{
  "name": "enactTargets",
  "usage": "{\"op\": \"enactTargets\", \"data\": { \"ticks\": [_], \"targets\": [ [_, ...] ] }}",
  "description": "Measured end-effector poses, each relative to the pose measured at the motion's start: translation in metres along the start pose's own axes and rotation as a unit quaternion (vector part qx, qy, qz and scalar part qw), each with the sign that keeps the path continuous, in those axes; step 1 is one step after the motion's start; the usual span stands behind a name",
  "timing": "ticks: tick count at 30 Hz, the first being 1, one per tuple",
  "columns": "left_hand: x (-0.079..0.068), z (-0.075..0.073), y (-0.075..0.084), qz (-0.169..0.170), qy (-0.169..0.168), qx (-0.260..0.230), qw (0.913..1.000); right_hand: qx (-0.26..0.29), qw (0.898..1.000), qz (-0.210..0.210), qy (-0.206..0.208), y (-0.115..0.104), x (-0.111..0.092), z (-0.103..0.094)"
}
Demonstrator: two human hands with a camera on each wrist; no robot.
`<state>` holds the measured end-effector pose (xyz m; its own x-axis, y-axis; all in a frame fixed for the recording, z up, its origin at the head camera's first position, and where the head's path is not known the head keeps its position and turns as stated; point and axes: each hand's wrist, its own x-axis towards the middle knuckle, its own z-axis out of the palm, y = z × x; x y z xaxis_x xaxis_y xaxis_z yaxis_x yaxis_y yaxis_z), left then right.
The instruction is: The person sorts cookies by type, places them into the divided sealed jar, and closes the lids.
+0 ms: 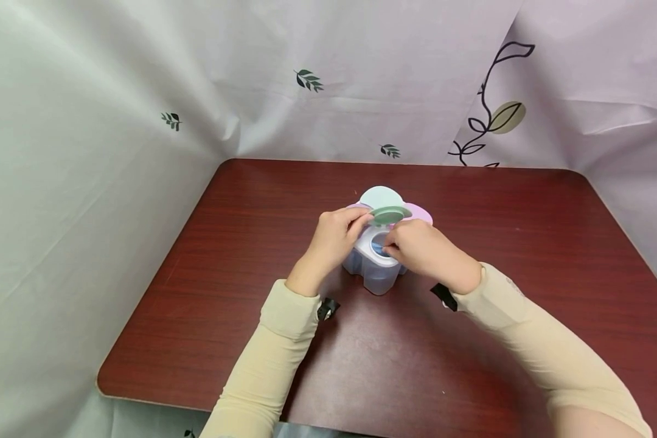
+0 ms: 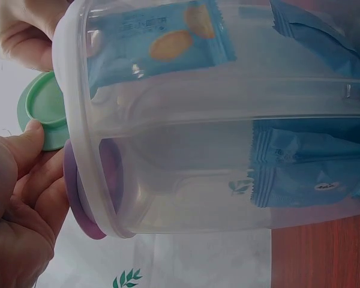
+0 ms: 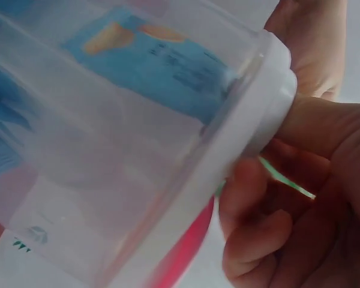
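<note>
A clear plastic container with a white top stands on the table. My left hand pinches the raised green lid by its edge, between thumb and fingers. At the round opening below that lid, my right hand has its fingertips dipped in, pinching the upper end of a blue snack packet. The packet is upright inside the container, just under the top, as the left wrist view shows. Other blue packets lie lower in separate compartments. The right fingertips are partly hidden by the rim.
Behind the green lid are a pale mint lid, a pink lid and a purple lid. The brown wooden table has rounded corners. A patterned white cloth hangs along its far side and left.
</note>
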<state>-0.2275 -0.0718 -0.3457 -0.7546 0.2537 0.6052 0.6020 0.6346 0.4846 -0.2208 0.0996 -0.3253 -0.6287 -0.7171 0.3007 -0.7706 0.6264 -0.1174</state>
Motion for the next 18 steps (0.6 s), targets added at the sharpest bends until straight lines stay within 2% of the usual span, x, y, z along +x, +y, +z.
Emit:
{"op": "enactTargets", "data": {
  "ticks": [3,6,8,10,15,18],
  "targets": [
    [0.000,0.000,0.000,-0.002,-0.002,-0.002,1.0000,-0.004,1.000,0.002,-0.022,-0.001,0.001,-0.002],
    [0.000,0.001,0.000,-0.003,-0.006,-0.002,1.0000,0.020,1.000,-0.003,0.001,0.002,-0.001,-0.002],
    [0.000,0.001,0.000,-0.001,-0.006,-0.001,1.0000,0.043,0.998,-0.005,0.046,0.005,-0.003,-0.005],
    [0.000,0.001,0.000,0.002,-0.004,-0.001,1.0000,0.063,0.992,-0.004,0.108,0.008,-0.006,-0.009],
    [0.000,0.000,0.000,-0.002,-0.003,-0.008,1.0000,0.093,0.962,0.016,0.255,0.014,-0.013,-0.022],
    [-0.001,-0.001,-0.002,-0.007,-0.010,-0.013,0.9998,0.105,0.950,0.024,0.294,0.018,-0.015,-0.024]
  ]
}}
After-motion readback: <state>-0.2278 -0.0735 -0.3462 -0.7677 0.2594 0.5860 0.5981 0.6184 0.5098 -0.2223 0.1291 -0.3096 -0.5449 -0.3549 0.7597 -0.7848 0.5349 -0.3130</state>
